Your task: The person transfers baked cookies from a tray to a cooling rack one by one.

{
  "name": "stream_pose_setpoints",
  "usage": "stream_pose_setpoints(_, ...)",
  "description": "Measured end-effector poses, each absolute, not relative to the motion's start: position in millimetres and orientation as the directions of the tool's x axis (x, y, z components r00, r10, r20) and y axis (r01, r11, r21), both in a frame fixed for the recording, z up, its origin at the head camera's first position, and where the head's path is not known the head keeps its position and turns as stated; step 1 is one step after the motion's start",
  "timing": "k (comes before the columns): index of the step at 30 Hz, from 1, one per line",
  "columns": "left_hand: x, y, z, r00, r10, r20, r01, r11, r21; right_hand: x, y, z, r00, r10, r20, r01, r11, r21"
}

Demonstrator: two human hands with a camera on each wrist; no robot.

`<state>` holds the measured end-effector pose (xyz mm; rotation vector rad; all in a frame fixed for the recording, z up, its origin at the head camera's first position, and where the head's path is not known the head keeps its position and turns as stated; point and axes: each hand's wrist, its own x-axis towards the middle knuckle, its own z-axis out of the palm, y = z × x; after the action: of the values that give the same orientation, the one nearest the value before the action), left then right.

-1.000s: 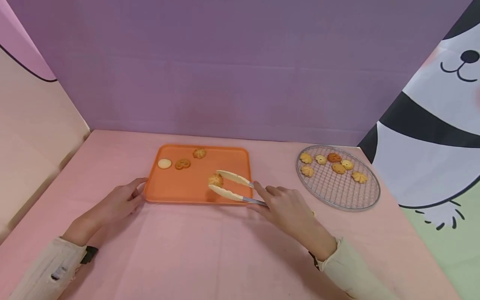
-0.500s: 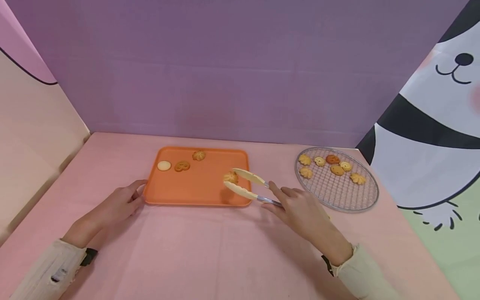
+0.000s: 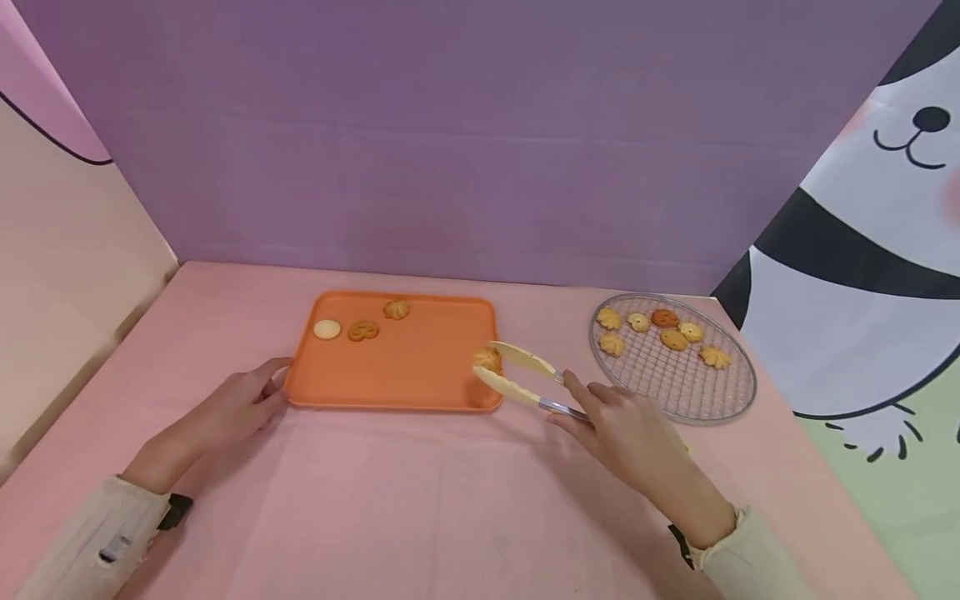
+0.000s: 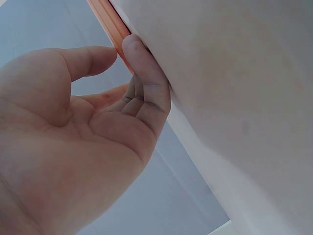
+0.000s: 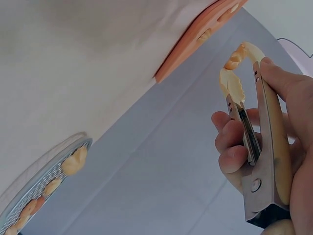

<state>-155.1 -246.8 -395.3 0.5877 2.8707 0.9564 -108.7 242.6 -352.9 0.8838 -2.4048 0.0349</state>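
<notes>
My right hand (image 3: 633, 429) grips a pair of tongs (image 3: 517, 390) with cream tips and metal arms. Between the tips is a golden, ridged cookie (image 3: 487, 360), held over the right edge of the orange tray (image 3: 390, 375). In the right wrist view the cookie (image 5: 235, 57) is pinched at the tongs' ends, up off the tray. My left hand (image 3: 236, 408) is at the tray's front left corner. Thumb and forefinger pinch the tray's rim (image 4: 115, 29) in the left wrist view. On the tray lie a pale round cookie (image 3: 327, 329), a pretzel-shaped cookie (image 3: 363, 331) and another ridged cookie (image 3: 397, 309).
To the right of the tray, a round wire rack (image 3: 705, 396) bears several cookies, mostly along its back half. Pink cloth (image 3: 375, 500) covers the table. A purple backdrop (image 3: 450, 167) rises behind, and a panda print (image 3: 862, 292) stands at the right.
My right hand has moved right with the tongs, carrying the ridged cookie from the tray's middle right to over its right edge. My left hand stays at the tray's corner.
</notes>
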Motion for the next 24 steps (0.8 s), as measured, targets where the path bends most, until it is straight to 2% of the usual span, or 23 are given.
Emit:
stream_pose_setpoints(12,-154.1,-247.8,-394.8,-0.927,0.371,0.051,0.329,0.741,0.585,-102.6,270.6,-354.3,-0.598,-0.54,0.592,-0.568,0.807,0.162)
stream_pose_setpoints(24,-153.6,-247.1,-392.9,-0.928,0.371,0.037,0.32,0.743,0.588,-94.6,297.8,-355.9,-0.665,-0.461,0.587,-0.495,0.861,0.115)
